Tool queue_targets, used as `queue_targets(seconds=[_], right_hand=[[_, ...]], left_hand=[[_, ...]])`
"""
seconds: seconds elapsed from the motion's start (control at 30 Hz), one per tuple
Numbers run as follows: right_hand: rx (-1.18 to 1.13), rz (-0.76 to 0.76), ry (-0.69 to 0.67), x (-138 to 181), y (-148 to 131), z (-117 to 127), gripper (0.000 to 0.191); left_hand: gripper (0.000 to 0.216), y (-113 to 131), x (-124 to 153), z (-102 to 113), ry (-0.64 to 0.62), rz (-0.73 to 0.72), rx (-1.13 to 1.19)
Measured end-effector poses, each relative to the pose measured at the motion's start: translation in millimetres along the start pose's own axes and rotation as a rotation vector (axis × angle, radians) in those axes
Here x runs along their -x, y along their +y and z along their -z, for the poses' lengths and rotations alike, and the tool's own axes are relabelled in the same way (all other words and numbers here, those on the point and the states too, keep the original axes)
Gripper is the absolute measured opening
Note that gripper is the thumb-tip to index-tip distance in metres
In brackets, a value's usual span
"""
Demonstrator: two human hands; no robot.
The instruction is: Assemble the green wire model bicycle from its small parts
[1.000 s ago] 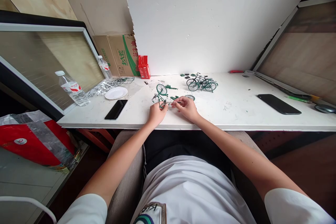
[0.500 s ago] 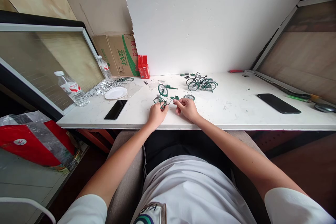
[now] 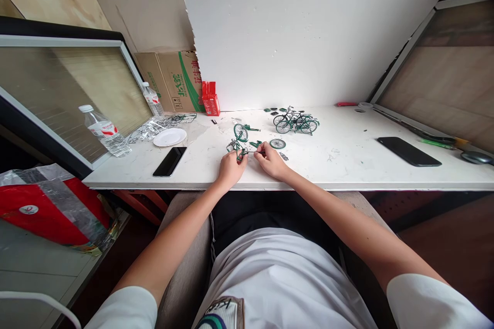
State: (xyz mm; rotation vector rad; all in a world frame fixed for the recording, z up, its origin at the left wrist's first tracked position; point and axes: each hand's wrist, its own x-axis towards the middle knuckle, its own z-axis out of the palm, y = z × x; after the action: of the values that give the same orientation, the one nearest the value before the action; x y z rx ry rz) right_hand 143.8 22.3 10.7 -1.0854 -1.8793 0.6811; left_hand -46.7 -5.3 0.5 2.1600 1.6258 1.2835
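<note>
My left hand (image 3: 231, 165) is closed around a small green model bicycle frame (image 3: 240, 151) near the front of the white table. Its fingers hide part of the frame. My right hand (image 3: 272, 162) pinches a thin dark screwdriver (image 3: 263, 152), whose shaft points left at the frame. Just beyond the hands lie a green wheel with a fork (image 3: 241, 132), a small green part (image 3: 255, 143) and a loose spoked wheel (image 3: 277, 144). A small grey piece (image 3: 283, 156) rests beside my right hand. Farther back stand assembled model bicycles (image 3: 295, 121).
To the left are a black phone (image 3: 170, 161), a white plate (image 3: 170, 137), a water bottle (image 3: 105, 131) and a heap of part frames (image 3: 173, 121). A red box (image 3: 210, 98) stands at the back. Another phone (image 3: 409, 151) and a mouse (image 3: 477, 158) lie at right.
My right hand has shifted slightly left and down, its fingers drawn in around the screwdriver. The loose wheel and small grey piece show more fully now. My left hand stays in place.
</note>
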Motion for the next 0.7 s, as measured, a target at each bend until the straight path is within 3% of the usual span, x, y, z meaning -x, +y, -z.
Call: queue_targets(seconds=[0.2, 0.53, 0.7], right_hand=[[-0.102, 0.078, 0.007, -1.3, 3.6, 0.0, 0.025], [-0.074, 0.012, -0.048, 0.2, -3.7, 2.4, 0.046], [-0.066, -0.026, -0.099, 0.9, -1.4, 0.4, 0.04]], left_hand=[[0.025, -0.3, 0.4, 0.7, 0.004, -0.001, 0.027], [0.024, -1.4, 0.2, 0.0, -0.013, 0.013, 0.0], [0.025, -1.9, 0.1, 0.3, -0.009, 0.021, 0.034]])
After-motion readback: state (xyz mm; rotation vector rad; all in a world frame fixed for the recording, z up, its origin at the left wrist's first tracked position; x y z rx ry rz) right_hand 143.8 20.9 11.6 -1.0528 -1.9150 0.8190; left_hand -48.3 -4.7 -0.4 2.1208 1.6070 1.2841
